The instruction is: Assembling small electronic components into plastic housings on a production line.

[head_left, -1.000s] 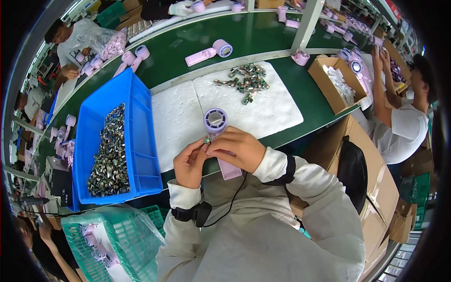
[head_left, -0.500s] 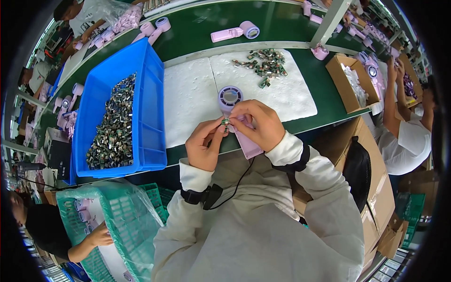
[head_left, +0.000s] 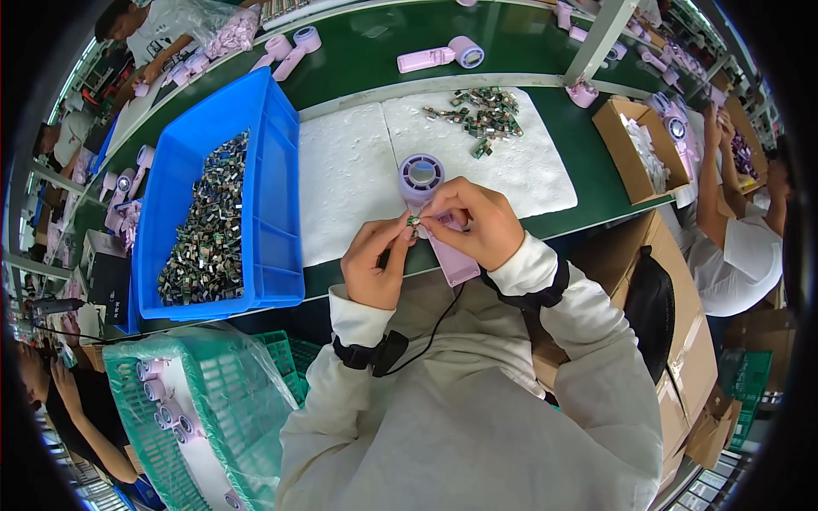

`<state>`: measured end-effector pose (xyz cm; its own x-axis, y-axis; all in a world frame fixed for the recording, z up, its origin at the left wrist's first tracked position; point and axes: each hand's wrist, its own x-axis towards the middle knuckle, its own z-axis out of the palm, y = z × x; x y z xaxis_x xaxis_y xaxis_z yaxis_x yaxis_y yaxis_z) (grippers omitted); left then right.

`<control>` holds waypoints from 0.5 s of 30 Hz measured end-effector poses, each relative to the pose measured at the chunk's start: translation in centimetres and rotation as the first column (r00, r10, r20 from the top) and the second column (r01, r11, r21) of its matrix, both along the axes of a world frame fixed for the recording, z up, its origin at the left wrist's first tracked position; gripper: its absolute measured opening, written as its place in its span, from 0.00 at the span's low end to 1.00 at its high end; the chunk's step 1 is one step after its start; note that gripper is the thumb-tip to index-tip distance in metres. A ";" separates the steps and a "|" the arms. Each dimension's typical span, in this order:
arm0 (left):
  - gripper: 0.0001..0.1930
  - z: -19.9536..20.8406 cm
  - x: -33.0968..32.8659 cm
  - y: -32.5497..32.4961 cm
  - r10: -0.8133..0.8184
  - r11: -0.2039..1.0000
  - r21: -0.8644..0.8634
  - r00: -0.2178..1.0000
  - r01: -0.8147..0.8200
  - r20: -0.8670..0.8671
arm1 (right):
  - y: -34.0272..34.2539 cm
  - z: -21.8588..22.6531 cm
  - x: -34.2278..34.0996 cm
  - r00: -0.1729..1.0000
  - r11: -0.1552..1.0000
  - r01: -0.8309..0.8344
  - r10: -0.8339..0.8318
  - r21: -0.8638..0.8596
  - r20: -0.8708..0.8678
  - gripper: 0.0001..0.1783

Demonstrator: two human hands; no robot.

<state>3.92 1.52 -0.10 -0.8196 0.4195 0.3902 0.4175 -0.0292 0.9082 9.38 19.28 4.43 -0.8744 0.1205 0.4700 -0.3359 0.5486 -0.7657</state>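
Left hand (head_left: 372, 266) and right hand (head_left: 487, 228) both pinch a board (head_left: 413, 221) by the fan (head_left: 409, 186), whose handle (head_left: 454, 262) slants rightward beneath the right hand.

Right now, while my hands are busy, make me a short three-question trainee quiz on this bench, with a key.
1. True or false: the blue bin stands to the left of the white foam.
2. What do the left hand and right hand hold at their fingertips?
3. Fill in the colour: the small open cardboard box just right of the white foam holds ____ pieces.

Key: 1, true; 2, a small green circuit board; 3, white.
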 end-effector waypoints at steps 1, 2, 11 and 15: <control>0.16 0.0 0.1 0.0 0.009 1.000 -0.014 1.000 -0.009 -0.020 | -0.2 0.0 0.1 0.999 0.998 0.026 -0.024 -0.057 0.038 0.14; 0.16 0.0 0.4 0.0 0.010 1.000 -0.017 1.000 -0.010 -0.020 | -0.6 -0.1 0.2 0.999 0.998 0.026 -0.023 -0.060 0.038 0.14; 0.19 0.3 1.8 1.3 0.243 0.953 -0.084 0.901 -0.291 -0.359 | -2.3 -0.8 0.0 0.981 0.924 0.156 -0.105 -0.350 0.160 0.16; 0.19 0.1 1.8 1.6 0.232 0.950 -0.097 0.879 -0.296 -0.417 | -1.9 -0.8 0.2 0.977 0.905 0.184 -0.126 -0.384 0.172 0.15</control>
